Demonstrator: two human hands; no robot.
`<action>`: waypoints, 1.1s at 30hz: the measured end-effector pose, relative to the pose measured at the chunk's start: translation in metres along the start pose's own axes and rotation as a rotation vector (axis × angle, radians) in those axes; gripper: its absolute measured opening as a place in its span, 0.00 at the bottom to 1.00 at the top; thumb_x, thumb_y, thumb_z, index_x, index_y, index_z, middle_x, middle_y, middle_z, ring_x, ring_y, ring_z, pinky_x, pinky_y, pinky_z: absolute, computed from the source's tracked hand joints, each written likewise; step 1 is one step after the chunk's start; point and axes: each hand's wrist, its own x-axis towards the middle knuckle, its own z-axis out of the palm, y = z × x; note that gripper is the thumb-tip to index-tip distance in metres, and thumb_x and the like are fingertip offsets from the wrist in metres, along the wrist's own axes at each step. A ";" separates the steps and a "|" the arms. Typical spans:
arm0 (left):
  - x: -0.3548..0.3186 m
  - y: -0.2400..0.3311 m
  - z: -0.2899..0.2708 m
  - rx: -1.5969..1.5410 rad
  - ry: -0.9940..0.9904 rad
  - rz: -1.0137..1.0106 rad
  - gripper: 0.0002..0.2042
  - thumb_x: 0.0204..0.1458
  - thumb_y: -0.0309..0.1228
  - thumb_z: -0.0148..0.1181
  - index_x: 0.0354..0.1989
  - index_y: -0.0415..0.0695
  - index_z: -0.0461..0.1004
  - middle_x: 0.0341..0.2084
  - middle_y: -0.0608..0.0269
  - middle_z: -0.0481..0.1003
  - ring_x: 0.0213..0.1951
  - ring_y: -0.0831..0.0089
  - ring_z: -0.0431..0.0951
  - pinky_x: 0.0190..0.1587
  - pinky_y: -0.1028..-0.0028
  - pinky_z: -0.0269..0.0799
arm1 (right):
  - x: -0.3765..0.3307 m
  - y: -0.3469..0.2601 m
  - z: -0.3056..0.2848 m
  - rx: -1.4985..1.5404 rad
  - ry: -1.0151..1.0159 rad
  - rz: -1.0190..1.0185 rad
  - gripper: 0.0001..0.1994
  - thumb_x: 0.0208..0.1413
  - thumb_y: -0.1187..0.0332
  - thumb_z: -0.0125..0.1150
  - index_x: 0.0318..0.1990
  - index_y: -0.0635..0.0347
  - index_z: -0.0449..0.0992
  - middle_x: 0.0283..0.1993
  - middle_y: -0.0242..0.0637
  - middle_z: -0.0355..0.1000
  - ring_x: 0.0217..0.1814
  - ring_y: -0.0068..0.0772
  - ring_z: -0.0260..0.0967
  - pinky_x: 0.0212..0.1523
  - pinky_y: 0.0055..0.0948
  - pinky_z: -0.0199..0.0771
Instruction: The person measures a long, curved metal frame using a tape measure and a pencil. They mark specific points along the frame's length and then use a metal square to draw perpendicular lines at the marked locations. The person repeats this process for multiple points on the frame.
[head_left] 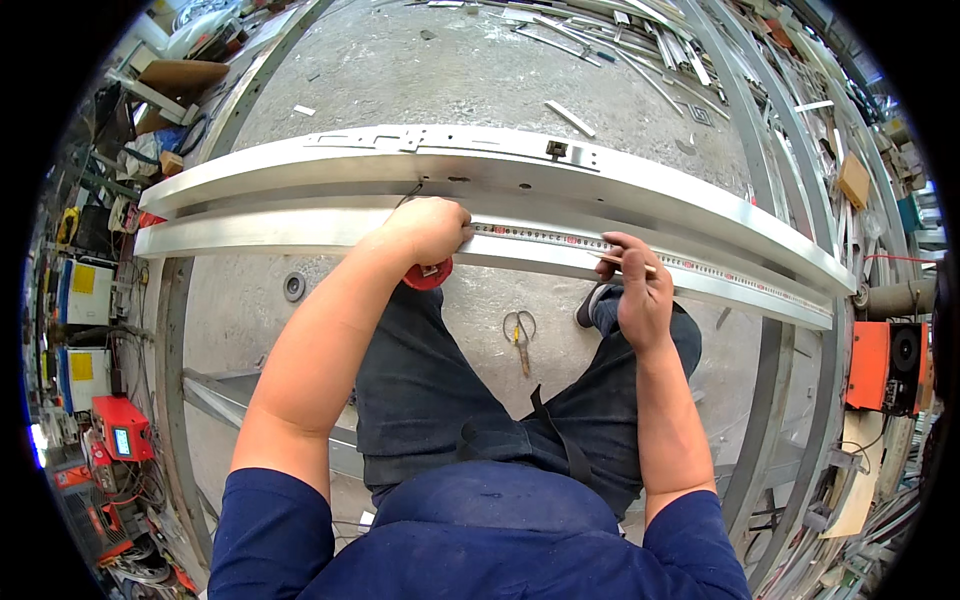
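Note:
My left hand [430,232] is closed around a red tape measure [428,275], whose case shows below the fingers. Its blade [540,235] runs out to the right along the top of the nearer silver metal bar [300,228], as far as the bar's right end. Between the fingers of my right hand [638,285] is a thin pencil-like stick [628,262], its tip beside the tape. Behind lies a second silver bar [640,175], parallel to the first, with slots, holes and a small dark fitting [556,149].
Both bars rest across a metal frame with a left rail [172,330] and a right rail [770,400]. Scissors [520,340] lie on the floor between my legs, near a small round disc [294,286]. Metal offcuts [650,50] are heaped at the back right. Red machines [122,428] stand at the left.

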 end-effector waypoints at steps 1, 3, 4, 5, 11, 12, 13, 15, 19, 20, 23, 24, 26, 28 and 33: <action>0.000 0.001 -0.001 -0.007 -0.005 -0.005 0.16 0.64 0.41 0.56 0.41 0.41 0.83 0.38 0.46 0.82 0.44 0.47 0.82 0.50 0.54 0.76 | 0.006 0.001 0.006 -0.017 -0.037 0.036 0.14 0.74 0.63 0.55 0.50 0.66 0.79 0.36 0.32 0.77 0.40 0.22 0.72 0.43 0.24 0.74; 0.001 0.001 -0.001 -0.022 -0.008 -0.009 0.16 0.63 0.42 0.56 0.41 0.42 0.83 0.38 0.47 0.83 0.44 0.47 0.82 0.51 0.54 0.76 | 0.018 0.003 0.016 -0.053 -0.110 0.108 0.14 0.73 0.61 0.57 0.47 0.65 0.81 0.35 0.31 0.77 0.39 0.20 0.73 0.42 0.23 0.74; 0.001 0.000 0.000 -0.031 -0.006 -0.013 0.16 0.63 0.42 0.56 0.42 0.42 0.83 0.38 0.47 0.83 0.44 0.47 0.82 0.51 0.54 0.76 | 0.024 0.006 0.023 -0.059 -0.127 0.106 0.13 0.71 0.62 0.60 0.44 0.65 0.81 0.34 0.30 0.77 0.38 0.20 0.73 0.42 0.23 0.74; 0.001 -0.001 0.000 -0.040 -0.004 -0.017 0.16 0.63 0.42 0.56 0.42 0.42 0.83 0.38 0.47 0.83 0.45 0.47 0.82 0.52 0.54 0.76 | 0.027 0.003 0.032 -0.105 -0.146 0.076 0.11 0.68 0.64 0.62 0.43 0.65 0.80 0.34 0.30 0.78 0.37 0.20 0.73 0.41 0.23 0.74; 0.001 0.001 0.000 -0.019 -0.019 -0.030 0.15 0.63 0.42 0.57 0.44 0.44 0.84 0.40 0.47 0.83 0.46 0.47 0.82 0.53 0.54 0.76 | 0.038 0.041 0.051 -0.101 -0.088 0.141 0.08 0.65 0.68 0.64 0.42 0.66 0.80 0.35 0.32 0.79 0.36 0.21 0.74 0.40 0.23 0.76; 0.001 0.001 -0.001 -0.014 -0.015 -0.028 0.15 0.63 0.42 0.57 0.44 0.44 0.84 0.40 0.47 0.83 0.46 0.48 0.82 0.53 0.54 0.76 | 0.039 0.045 0.050 -0.123 -0.085 0.150 0.08 0.66 0.69 0.64 0.42 0.66 0.80 0.35 0.33 0.79 0.37 0.21 0.75 0.41 0.23 0.77; 0.001 0.001 0.000 -0.008 -0.015 -0.023 0.16 0.63 0.42 0.57 0.44 0.43 0.84 0.40 0.47 0.83 0.46 0.48 0.82 0.53 0.54 0.76 | 0.038 0.047 0.051 -0.146 -0.080 0.162 0.08 0.66 0.69 0.64 0.42 0.67 0.80 0.36 0.34 0.79 0.37 0.20 0.75 0.41 0.23 0.79; 0.000 -0.001 0.000 0.003 -0.021 -0.023 0.16 0.63 0.42 0.57 0.44 0.43 0.84 0.39 0.47 0.83 0.46 0.48 0.82 0.52 0.54 0.76 | 0.037 0.052 0.054 -0.084 -0.086 0.147 0.07 0.66 0.70 0.63 0.42 0.67 0.80 0.35 0.34 0.79 0.36 0.20 0.75 0.41 0.23 0.79; 0.000 -0.003 -0.001 -0.002 -0.034 -0.030 0.15 0.63 0.41 0.57 0.43 0.43 0.83 0.38 0.47 0.83 0.44 0.48 0.82 0.51 0.54 0.76 | 0.036 0.053 0.056 -0.026 -0.079 0.151 0.07 0.62 0.70 0.64 0.39 0.66 0.81 0.33 0.34 0.80 0.34 0.20 0.74 0.38 0.24 0.75; 0.001 -0.003 -0.001 -0.007 -0.035 -0.030 0.15 0.62 0.41 0.57 0.42 0.43 0.84 0.37 0.47 0.83 0.43 0.48 0.82 0.51 0.54 0.76 | 0.036 0.053 0.056 -0.046 -0.066 0.147 0.07 0.62 0.70 0.64 0.39 0.66 0.81 0.33 0.35 0.80 0.34 0.20 0.74 0.38 0.24 0.75; 0.015 0.002 0.003 0.024 0.007 0.063 0.15 0.62 0.41 0.57 0.40 0.42 0.83 0.35 0.45 0.82 0.42 0.46 0.82 0.50 0.53 0.76 | 0.036 0.051 0.049 -0.140 -0.037 0.119 0.07 0.61 0.70 0.63 0.39 0.66 0.81 0.33 0.37 0.81 0.34 0.23 0.75 0.38 0.26 0.76; 0.012 -0.004 0.003 0.032 -0.002 -0.007 0.15 0.61 0.41 0.58 0.39 0.41 0.83 0.35 0.44 0.82 0.42 0.45 0.82 0.49 0.53 0.76 | 0.036 0.051 0.052 -0.195 -0.040 0.103 0.08 0.61 0.69 0.63 0.39 0.66 0.81 0.33 0.38 0.81 0.34 0.25 0.76 0.38 0.27 0.76; 0.007 0.010 -0.002 -0.039 -0.040 -0.098 0.15 0.60 0.39 0.59 0.37 0.39 0.83 0.34 0.42 0.81 0.40 0.43 0.82 0.46 0.51 0.76 | 0.038 0.051 0.049 -0.324 -0.029 -0.005 0.09 0.58 0.68 0.65 0.39 0.66 0.81 0.32 0.45 0.80 0.34 0.34 0.78 0.37 0.34 0.77; 0.003 0.008 -0.002 -0.019 0.011 -0.082 0.15 0.61 0.39 0.57 0.35 0.39 0.83 0.35 0.41 0.82 0.41 0.43 0.81 0.46 0.51 0.76 | 0.042 0.052 0.053 -0.254 -0.042 0.052 0.08 0.56 0.70 0.66 0.37 0.66 0.81 0.32 0.43 0.81 0.34 0.30 0.77 0.39 0.32 0.77; -0.003 0.012 0.002 -0.062 0.102 0.000 0.17 0.62 0.40 0.57 0.34 0.36 0.82 0.32 0.39 0.80 0.38 0.42 0.81 0.44 0.51 0.75 | 0.039 0.041 0.056 -0.220 0.034 0.020 0.06 0.53 0.70 0.64 0.33 0.65 0.80 0.29 0.48 0.80 0.31 0.46 0.81 0.36 0.36 0.80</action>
